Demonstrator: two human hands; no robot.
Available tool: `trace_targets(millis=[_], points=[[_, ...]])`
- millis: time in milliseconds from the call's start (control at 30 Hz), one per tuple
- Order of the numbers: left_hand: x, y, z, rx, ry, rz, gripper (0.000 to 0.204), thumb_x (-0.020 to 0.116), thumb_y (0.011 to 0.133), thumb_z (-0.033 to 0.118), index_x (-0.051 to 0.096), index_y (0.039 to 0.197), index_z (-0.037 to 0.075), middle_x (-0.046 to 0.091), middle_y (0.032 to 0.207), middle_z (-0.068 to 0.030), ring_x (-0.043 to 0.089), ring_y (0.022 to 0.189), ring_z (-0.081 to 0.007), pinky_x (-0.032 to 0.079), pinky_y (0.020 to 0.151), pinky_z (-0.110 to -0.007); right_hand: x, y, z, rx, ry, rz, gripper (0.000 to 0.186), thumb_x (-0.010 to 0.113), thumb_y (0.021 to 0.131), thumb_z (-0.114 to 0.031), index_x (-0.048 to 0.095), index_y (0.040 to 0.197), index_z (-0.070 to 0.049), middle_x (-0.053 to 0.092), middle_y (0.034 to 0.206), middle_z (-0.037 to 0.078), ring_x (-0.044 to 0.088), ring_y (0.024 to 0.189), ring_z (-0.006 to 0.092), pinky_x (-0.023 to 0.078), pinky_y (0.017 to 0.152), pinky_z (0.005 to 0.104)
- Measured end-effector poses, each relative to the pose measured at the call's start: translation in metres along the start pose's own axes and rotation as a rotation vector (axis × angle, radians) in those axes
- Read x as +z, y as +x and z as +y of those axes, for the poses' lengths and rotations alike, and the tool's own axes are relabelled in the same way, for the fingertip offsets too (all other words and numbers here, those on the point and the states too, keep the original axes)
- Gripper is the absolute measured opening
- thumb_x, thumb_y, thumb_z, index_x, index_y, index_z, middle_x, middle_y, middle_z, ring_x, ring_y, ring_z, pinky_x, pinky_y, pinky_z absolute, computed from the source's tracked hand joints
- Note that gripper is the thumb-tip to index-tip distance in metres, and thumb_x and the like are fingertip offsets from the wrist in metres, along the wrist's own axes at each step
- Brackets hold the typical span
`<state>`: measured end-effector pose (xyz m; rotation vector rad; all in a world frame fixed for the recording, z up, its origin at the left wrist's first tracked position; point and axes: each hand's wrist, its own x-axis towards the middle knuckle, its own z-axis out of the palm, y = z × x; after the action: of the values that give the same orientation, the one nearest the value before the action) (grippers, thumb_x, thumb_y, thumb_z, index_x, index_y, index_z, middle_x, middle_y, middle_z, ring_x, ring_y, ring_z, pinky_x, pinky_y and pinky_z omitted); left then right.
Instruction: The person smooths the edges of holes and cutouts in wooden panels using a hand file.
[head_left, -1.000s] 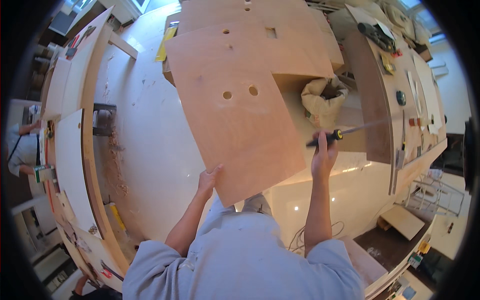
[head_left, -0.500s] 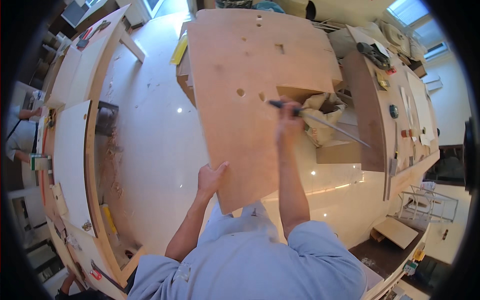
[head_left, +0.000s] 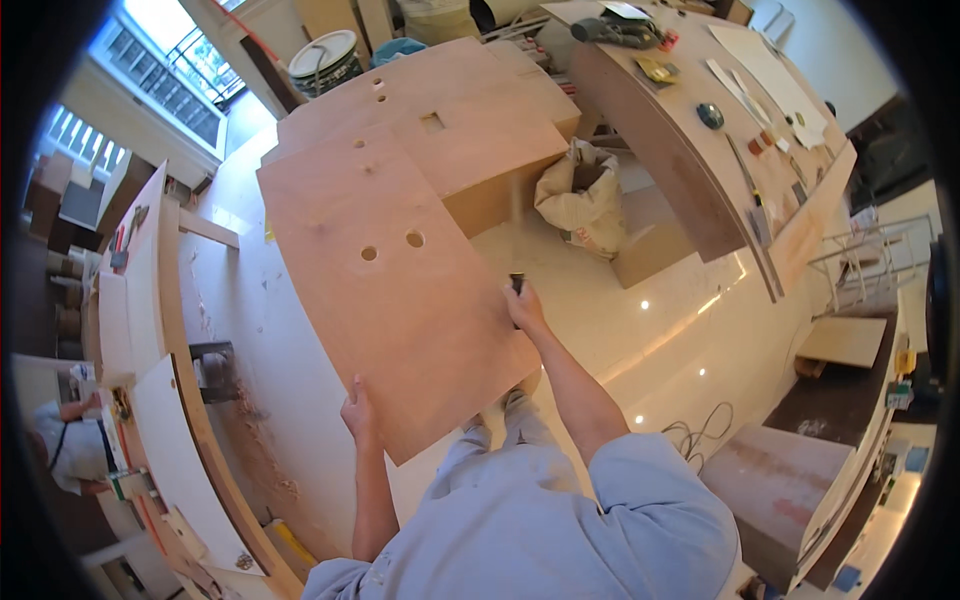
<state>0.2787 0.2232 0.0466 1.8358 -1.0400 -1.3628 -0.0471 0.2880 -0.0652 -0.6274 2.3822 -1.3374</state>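
Observation:
A large reddish-brown wood panel (head_left: 400, 325) slopes toward me, with two round holes through its middle. My left hand (head_left: 359, 412) is closed on its left edge near the close corner, thumb on the top face. Beside the right edge, my right hand (head_left: 526, 305) is wrapped round a black-handled tool (head_left: 517, 282), the handle end poking up above my fist. Its shaft is not clear here; in the earlier picture it is long, thin and metal. Beyond the panel, and partly under it, lies a second board (head_left: 490, 110) with a small square cutout.
An open paper sack (head_left: 583, 195) stands right of the boards. Farther right, a bench (head_left: 690, 110) carries hand tools and a power tool (head_left: 615, 32). Along the left runs another long workbench (head_left: 195, 460), with a co-worker (head_left: 75, 445) beyond it. A lidded bucket (head_left: 325, 58) stands at the back.
My view has turned, so the panel now slants to the left. My right hand has come from the holes to the right edge, and the tool's handle has swung upright.

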Motion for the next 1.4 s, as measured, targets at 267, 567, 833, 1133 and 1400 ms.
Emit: trace_targets(millis=[267,567,833,1133,1400], points=[[-0.002,-0.004,-0.017,0.035,0.121,-0.045,0.049,0.055,0.09,0.038,0.06,0.097,-0.01,0.062,0.082,-0.0087,0.055,0.073,-0.0171,0.045,0.066,-0.032,-0.041,-0.037,-0.003,0.149,-0.041,-0.014,0.033,0.053,0.085,-0.029,0.052,0.096,0.002,0.061,0.084,0.024,0.06,0.081,0.0381,0.046,0.07,0.0444],[0.009,0.023,-0.04,0.033,0.367,-0.148,0.063,0.055,0.085,0.053,0.063,0.089,-0.009,0.062,0.075,-0.0084,0.052,0.069,-0.0151,0.044,0.062,-0.033,-0.092,-0.076,0.018,0.298,0.383,0.123,0.024,0.057,0.085,-0.023,0.052,0.088,0.0,0.057,0.075,0.007,0.053,0.067,0.0124,0.044,0.06,0.031],[-0.01,0.066,-0.102,0.008,0.264,-0.129,0.068,0.053,0.082,0.06,0.064,0.08,-0.006,0.061,0.067,-0.0114,0.053,0.066,-0.0194,0.044,0.063,-0.037,-0.076,-0.127,-0.058,0.059,-0.191,-0.02,0.026,0.062,0.082,-0.018,0.049,0.094,0.002,0.056,0.084,0.017,0.058,0.079,0.0302,0.045,0.07,0.0405],[0.047,0.163,-0.016,0.251,0.878,-0.48,0.073,0.046,0.082,0.062,0.063,0.095,-0.008,0.06,0.099,-0.0304,0.058,0.098,-0.0398,0.046,0.082,-0.045,-0.035,-0.146,0.023,0.25,-0.216,0.151,0.03,0.061,0.08,-0.013,0.046,0.103,0.0,0.056,0.086,0.012,0.058,0.081,0.0273,0.046,0.073,0.0373],[0.021,0.181,0.028,0.64,0.567,0.186,0.075,0.059,0.084,0.042,0.028,0.136,-0.003,0.03,0.141,-0.0228,0.032,0.129,-0.0358,0.025,0.108,-0.042,0.058,-0.173,-0.033,0.517,0.408,-0.046,0.025,0.063,0.077,-0.009,0.043,0.091,-0.008,0.049,0.079,0.001,0.05,0.065,0.0081,0.042,0.053,0.0238]])
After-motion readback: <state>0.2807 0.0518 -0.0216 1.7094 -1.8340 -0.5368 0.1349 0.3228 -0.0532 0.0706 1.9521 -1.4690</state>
